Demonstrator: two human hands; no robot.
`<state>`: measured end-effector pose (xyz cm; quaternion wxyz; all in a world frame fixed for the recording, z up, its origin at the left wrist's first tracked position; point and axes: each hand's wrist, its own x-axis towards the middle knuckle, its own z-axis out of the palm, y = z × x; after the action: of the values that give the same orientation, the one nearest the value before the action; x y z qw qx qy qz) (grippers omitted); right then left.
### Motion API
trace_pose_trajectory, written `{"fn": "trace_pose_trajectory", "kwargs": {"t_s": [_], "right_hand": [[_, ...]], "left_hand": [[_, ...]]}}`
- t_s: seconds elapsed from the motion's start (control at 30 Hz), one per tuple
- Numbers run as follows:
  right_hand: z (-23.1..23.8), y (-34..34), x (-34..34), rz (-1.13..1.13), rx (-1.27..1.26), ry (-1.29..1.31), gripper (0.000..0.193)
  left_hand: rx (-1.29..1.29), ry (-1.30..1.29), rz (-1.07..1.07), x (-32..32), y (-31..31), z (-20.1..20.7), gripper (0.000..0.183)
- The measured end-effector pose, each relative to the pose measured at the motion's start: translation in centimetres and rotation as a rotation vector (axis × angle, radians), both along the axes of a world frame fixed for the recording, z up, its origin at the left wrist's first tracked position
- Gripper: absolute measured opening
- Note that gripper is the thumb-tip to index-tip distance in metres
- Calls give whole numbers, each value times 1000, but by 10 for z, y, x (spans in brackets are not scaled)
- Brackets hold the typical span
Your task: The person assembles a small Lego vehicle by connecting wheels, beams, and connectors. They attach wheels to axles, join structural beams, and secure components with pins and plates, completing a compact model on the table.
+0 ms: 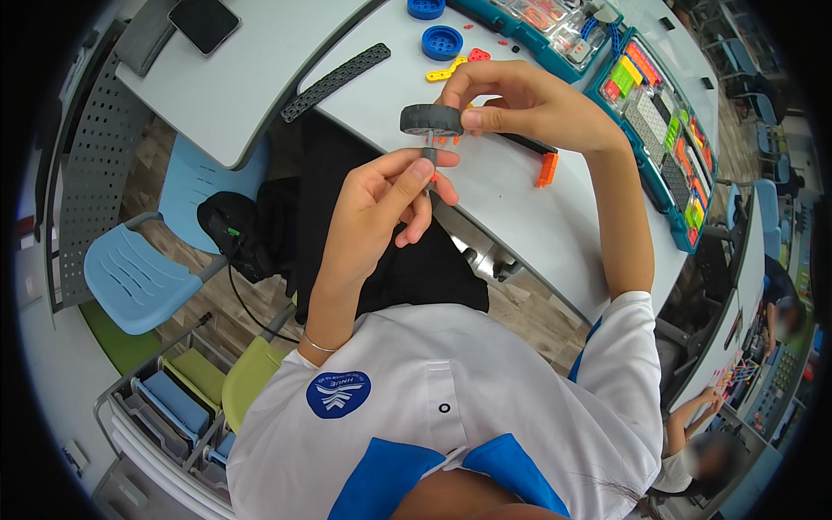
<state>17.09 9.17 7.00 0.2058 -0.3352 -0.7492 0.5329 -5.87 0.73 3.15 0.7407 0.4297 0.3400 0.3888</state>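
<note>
Black-treaded, the wheel (431, 120) is located between your two hands, near the edge of the white table (563, 230). Your right hand (542, 100) holds the wheel in a narrow grip at its right rim. Your left hand (373, 204) pinches a dark grey shaft piece (429, 155) below it, aligned with the wheel's thin axle (whether the two are joined, you cannot tell from this view). Two teal-rimmed containers lie open on the table. The upper container (520, 45) carries clear compartments, one with orange parts. The right-hand container (682, 236) carries orange, yellow, green, grey and black parts. Outside them, two blue hubs (442, 42) rest on the table.
</note>
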Motion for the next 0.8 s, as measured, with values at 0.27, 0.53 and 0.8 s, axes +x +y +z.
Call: {"fn": "trace_pose_trajectory", "kwargs": {"t_s": [0.27,0.53,0.8], "right_hand": [[6,-1,-2,-9,-113,41,22],[7,-1,-1,1,-114,36,21],[11,-4,1,30,139,-54,18]], "left_hand": [[-7,-3,-9,-1,-1,2,36],[-3,4,-19,-1,-1,1,37],[-18,-14,-24,0,0,-2,35]]}}
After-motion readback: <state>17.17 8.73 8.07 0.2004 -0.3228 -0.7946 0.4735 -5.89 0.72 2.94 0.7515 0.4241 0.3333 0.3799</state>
